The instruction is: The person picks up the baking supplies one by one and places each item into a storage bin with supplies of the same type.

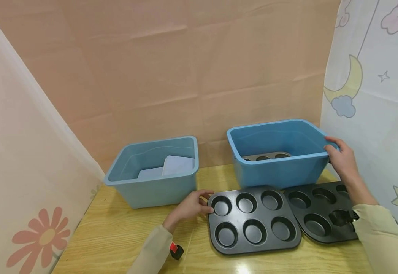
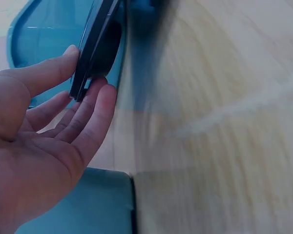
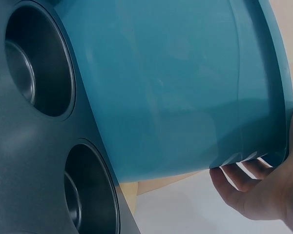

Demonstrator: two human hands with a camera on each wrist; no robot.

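Pinching the muffin tray [image 1: 253,219] edge with loosely spread left fingers [image 2: 83,109], right fingers [image 3: 239,178] curl round the bin [image 1: 277,152] rim.

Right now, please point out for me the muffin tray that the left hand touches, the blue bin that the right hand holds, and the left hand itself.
muffin tray [image 1: 253,220], head view, flat top between cups.
blue bin [image 1: 281,171], head view, front wall.
left hand [image 1: 190,207], head view, back of hand.

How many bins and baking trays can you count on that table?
Blue plastic bins: 2 (left bin, right bin)
Dark metal muffin trays: 3 (near left hand, under right forearm, inside the right bin)
Total: 5
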